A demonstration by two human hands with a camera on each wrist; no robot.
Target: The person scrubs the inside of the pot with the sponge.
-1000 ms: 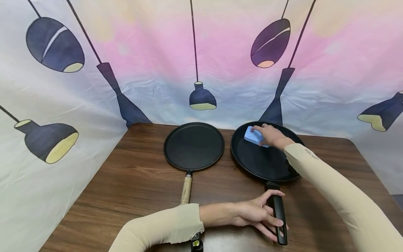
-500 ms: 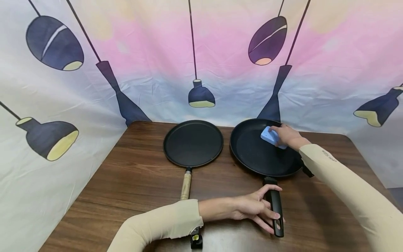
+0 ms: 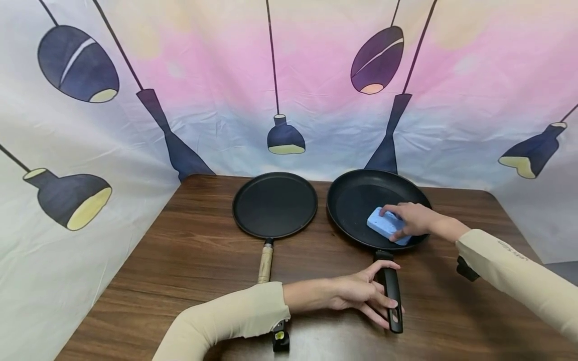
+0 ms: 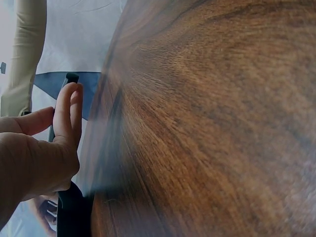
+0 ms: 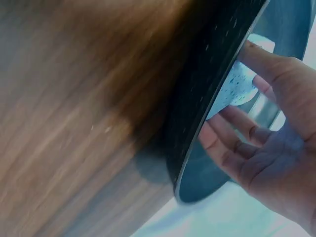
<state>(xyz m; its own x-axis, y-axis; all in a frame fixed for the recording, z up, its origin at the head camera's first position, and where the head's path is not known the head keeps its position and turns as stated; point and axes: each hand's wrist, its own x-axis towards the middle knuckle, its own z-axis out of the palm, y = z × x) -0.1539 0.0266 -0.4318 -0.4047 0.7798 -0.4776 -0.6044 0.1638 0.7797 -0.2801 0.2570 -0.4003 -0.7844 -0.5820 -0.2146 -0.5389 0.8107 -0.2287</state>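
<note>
A deep black frying pan [image 3: 349, 200] sits at the right of the table, its black handle [image 3: 394, 286] pointing toward the person. My left hand [image 3: 354, 293] grips that handle from the left, thumb on one side and fingers beneath; the left wrist view shows the fingers [image 4: 64, 111] curled at it. Inside the pan, my right hand [image 3: 414, 219] holds a light blue sponge [image 3: 381, 220] against the near right part of the cooking surface. Up close in the right wrist view, thumb and fingers pinch the speckled sponge [image 5: 232, 89] beside the pan's rim.
Left of the frying pan lies a flat black crepe pan [image 3: 274, 204] with a wooden handle [image 3: 265, 263], partly hidden behind the left forearm. Both rest on a brown wooden table [image 3: 180, 260]. A cloth backdrop [image 3: 212, 90] printed with lamps hangs behind the far edge.
The right hand has swept the sponge from the pan's far left part rightward, then down toward the near right rim. My left hand keeps its grip on the handle.
</note>
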